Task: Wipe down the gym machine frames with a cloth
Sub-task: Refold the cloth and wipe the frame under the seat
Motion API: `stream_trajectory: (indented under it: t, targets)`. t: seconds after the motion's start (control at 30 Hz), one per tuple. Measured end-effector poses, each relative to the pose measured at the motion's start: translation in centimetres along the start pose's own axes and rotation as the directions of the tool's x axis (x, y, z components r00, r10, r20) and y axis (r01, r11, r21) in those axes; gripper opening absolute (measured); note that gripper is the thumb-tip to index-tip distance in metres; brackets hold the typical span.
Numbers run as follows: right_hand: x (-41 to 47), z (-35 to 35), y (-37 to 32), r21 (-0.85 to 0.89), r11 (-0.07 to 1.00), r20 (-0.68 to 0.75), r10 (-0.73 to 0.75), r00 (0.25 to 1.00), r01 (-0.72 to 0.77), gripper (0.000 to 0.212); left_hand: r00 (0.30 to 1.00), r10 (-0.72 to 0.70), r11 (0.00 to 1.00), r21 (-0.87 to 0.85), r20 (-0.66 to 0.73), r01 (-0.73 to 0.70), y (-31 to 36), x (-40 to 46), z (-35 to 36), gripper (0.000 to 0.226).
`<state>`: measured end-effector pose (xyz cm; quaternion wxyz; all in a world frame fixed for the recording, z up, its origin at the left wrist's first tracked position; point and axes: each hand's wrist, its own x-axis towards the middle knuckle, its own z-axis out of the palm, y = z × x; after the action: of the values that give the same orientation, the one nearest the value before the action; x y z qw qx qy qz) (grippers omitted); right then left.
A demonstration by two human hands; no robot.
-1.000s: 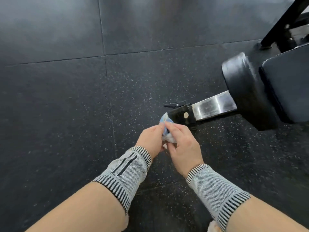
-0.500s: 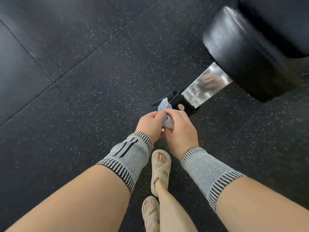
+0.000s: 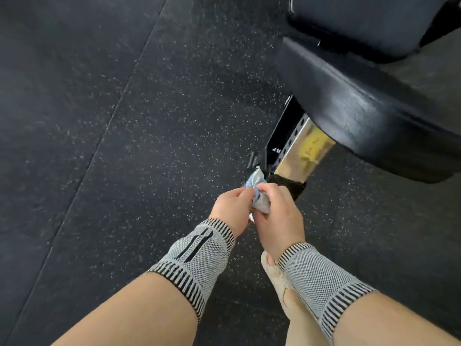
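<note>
Both grips pinching the cloth (image 3: 258, 193): left hand (image 3: 233, 208), right hand (image 3: 277, 216). Steel frame post (image 3: 303, 151) just beyond, long axis running up-right under the pad (image 3: 361, 116); right hand nearer.

my left hand (image 3: 230, 204) and right hand (image 3: 277, 218) meet in front of me, both pinching a bunched blue and white cloth (image 3: 257, 191) between curled fingers (image 3: 268, 189). the cloth's top end sits just beside the black foot (image 3: 288, 187) of the machine's shiny steel post (image 3: 303, 148), which runs up under a black padded roller (image 3: 361, 106). grey knit wrist sleeves (image 3: 199, 258) cover both forearms. below my right wrist, a pale sandal (image 3: 277, 273) stands on the speckled black rubber floor (image 3: 149, 121).
</note>
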<state>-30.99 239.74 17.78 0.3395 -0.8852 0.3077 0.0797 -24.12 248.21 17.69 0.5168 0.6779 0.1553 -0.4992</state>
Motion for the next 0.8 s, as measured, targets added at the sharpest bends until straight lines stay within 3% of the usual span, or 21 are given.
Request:
stream_trajectory:
  t: [0.17,0.27,0.4,0.5,0.6,0.7,0.73,0.8]
  targets:
    - [0.7,3.6,-4.1,0.119,0.986,-0.167,0.134,0.977,-0.115,0.033,0.997,0.072,0.984,0.158,0.036,-0.077,1.8,0.9,-3.9,0.030]
    - [1.2,4.1,-3.6,0.087,0.974,-0.284,0.227,0.931,-0.211,0.039,0.993,0.066,0.959,0.267,0.097,-0.090,2.9,2.9,-4.1,0.022]
    - [6.2,0.9,-2.2,-0.178,0.982,-0.497,-0.037,0.867,-0.060,0.042,0.980,0.123,0.934,0.316,0.155,-0.167,6.4,6.3,-3.0,0.028]
    - [10.8,-1.0,-0.7,-0.430,0.886,-0.397,-0.013,0.918,-0.174,0.025,0.961,0.132,0.905,0.367,0.243,-0.217,8.6,8.5,-1.3,0.028]
    - [12.2,-0.9,-0.7,-0.590,0.755,-0.215,0.195,0.957,-0.286,0.027,0.946,0.137,0.876,0.409,0.294,-0.254,9.7,9.8,-1.0,0.028]
    - [11.5,1.4,-1.7,-0.594,0.724,-0.062,0.392,0.918,-0.350,0.028,0.935,0.055,0.851,0.473,0.351,-0.227,9.6,11.2,-2.4,0.031]
    - [11.3,2.2,-2.1,-0.585,0.737,-0.042,0.389,0.920,-0.338,0.028,0.928,0.023,0.835,0.503,0.371,-0.222,9.6,11.3,-3.2,0.033]
    - [11.1,2.4,-2.7,-0.506,0.780,-0.129,0.354,0.926,-0.369,0.030,0.900,-0.025,0.794,0.555,0.436,-0.247,10.5,11.2,-4.5,0.037]
